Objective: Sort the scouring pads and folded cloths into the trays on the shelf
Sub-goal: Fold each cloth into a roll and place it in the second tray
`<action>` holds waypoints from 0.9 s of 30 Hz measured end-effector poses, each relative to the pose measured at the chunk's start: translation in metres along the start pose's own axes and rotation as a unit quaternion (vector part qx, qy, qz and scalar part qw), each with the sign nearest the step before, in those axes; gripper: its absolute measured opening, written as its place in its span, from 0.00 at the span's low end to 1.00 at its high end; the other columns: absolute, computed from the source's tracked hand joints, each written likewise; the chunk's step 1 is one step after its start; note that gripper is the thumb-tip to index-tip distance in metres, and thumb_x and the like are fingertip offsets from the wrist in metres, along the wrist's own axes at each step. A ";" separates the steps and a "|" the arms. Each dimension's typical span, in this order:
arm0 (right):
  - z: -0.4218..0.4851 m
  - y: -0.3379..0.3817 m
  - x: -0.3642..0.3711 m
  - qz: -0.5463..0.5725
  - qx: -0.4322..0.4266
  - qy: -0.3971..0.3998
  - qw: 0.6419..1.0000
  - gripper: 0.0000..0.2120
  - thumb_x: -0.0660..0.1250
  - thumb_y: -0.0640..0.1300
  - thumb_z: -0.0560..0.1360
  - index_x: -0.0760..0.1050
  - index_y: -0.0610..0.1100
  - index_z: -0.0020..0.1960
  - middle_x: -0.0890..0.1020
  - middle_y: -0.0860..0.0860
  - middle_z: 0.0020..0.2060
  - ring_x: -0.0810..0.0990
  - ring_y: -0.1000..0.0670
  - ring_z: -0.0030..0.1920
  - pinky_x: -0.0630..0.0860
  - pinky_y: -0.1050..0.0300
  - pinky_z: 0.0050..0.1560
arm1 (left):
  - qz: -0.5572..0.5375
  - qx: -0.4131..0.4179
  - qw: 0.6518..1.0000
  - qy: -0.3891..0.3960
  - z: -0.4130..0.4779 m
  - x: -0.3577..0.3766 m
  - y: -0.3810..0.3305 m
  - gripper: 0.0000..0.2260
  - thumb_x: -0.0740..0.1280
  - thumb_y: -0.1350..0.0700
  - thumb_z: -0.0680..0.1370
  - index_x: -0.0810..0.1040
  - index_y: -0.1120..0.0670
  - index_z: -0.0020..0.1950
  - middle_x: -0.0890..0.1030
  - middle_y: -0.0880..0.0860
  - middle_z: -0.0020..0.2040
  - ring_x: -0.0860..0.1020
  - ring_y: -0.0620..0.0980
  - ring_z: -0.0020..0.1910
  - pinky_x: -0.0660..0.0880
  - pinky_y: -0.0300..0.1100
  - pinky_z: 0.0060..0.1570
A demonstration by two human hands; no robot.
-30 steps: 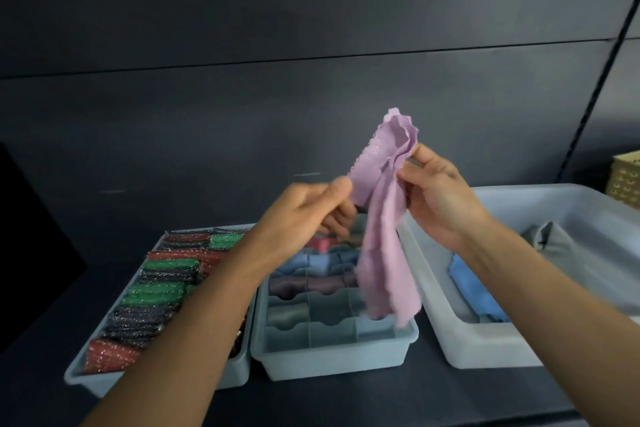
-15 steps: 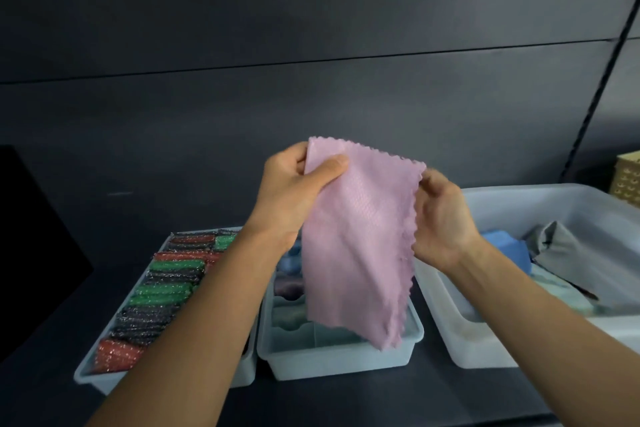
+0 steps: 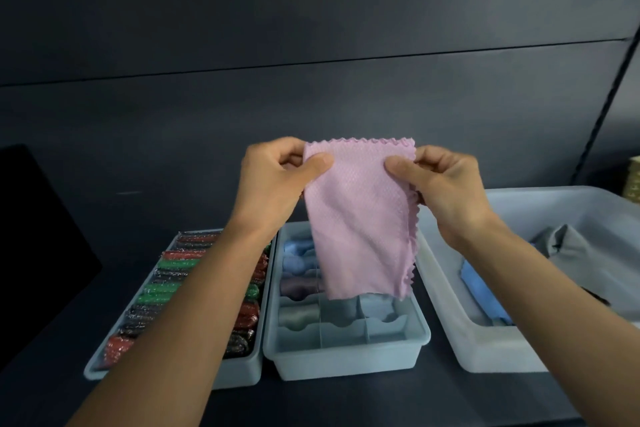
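The pink cloth point(image 3: 360, 218) hangs spread in the air, above and in front of the middle tray's far compartments. Its top and right edges are cut in a zigzag, and its lower edge hangs free.

The left hand point(image 3: 273, 180) pinches the upper left corner, thumb on the front and fingers curled behind. The right hand point(image 3: 446, 187) pinches the upper right corner the same way. Both forearms reach in from the near side.

Three containers stand in a row on the dark shelf point(image 3: 346, 402).
- **Left:** the pad tray point(image 3: 242, 374) is packed with red, green and dark glittery scouring pads point(image 3: 173, 265) in two columns. The left forearm covers many of them, so they cannot be counted.
- **Middle:** the divided tray point(image 3: 346, 357) sits just beside it. At least four rolled cloths point(image 3: 294, 263) show in its left column: two blue, one purple and one pale. The nearest row of compartments holds nothing.
- **Right:** a narrow gap separates it from the large bin point(image 3: 485, 354), which holds one blue cloth point(image 3: 485, 291) and one grey cloth point(image 3: 581, 253), both loose.

Bare shelf runs along the near side of all three containers and spreads wide to the left of the pad tray. The dark wall stands close behind the row. A woven basket point(image 3: 635, 180) shows at the far right edge.
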State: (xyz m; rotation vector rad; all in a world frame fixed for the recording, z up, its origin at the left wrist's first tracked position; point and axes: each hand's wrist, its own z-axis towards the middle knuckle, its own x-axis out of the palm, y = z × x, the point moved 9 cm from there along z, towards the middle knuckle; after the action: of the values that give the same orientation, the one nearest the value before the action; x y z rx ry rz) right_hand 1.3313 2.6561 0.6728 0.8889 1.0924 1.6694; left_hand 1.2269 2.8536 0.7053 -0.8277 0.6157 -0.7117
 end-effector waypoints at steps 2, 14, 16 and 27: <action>-0.002 0.007 0.000 -0.027 -0.034 -0.029 0.999 0.09 0.75 0.37 0.70 0.76 0.41 0.35 0.73 0.47 0.26 0.66 0.52 0.24 0.63 0.62 0.23 | 0.001 -0.002 1.000 -0.030 -0.002 0.000 0.007 0.04 0.75 0.58 0.72 0.82 0.56 0.39 0.83 0.59 0.36 0.77 0.51 0.31 0.76 0.45 0.30; -0.029 0.036 0.033 -0.088 -0.170 -0.009 0.981 0.06 0.69 0.41 0.76 0.75 0.44 0.40 0.79 0.52 0.31 0.77 0.54 0.31 0.76 0.55 0.33 | -0.098 0.035 0.994 -0.031 -0.024 0.038 -0.011 0.10 0.70 0.52 0.75 0.83 0.59 0.43 0.83 0.63 0.38 0.81 0.69 0.39 0.79 0.64 0.37; -0.033 0.039 0.034 -0.069 -0.170 0.002 0.983 0.09 0.66 0.43 0.79 0.77 0.43 0.41 0.80 0.51 0.32 0.78 0.51 0.31 0.79 0.49 0.34 | -0.111 0.038 0.993 -0.028 -0.025 0.038 -0.015 0.11 0.70 0.52 0.77 0.83 0.58 0.43 0.84 0.62 0.39 0.81 0.67 0.40 0.79 0.64 0.40; -0.023 0.053 0.022 -0.073 -0.208 0.054 0.974 0.07 0.68 0.40 0.76 0.79 0.46 0.54 0.83 0.52 0.40 0.82 0.51 0.40 0.78 0.57 0.45 | -0.121 0.004 0.993 0.016 -0.014 0.030 -0.010 0.06 0.69 0.64 0.77 0.84 0.54 0.48 0.86 0.54 0.44 0.84 0.52 0.44 0.81 0.49 0.47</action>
State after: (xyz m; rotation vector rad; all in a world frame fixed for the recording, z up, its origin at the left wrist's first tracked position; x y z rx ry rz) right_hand 1.2878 2.6609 0.7168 0.4420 0.8101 1.7486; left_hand 1.2320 2.8199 0.6994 -0.8940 0.5470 -0.9484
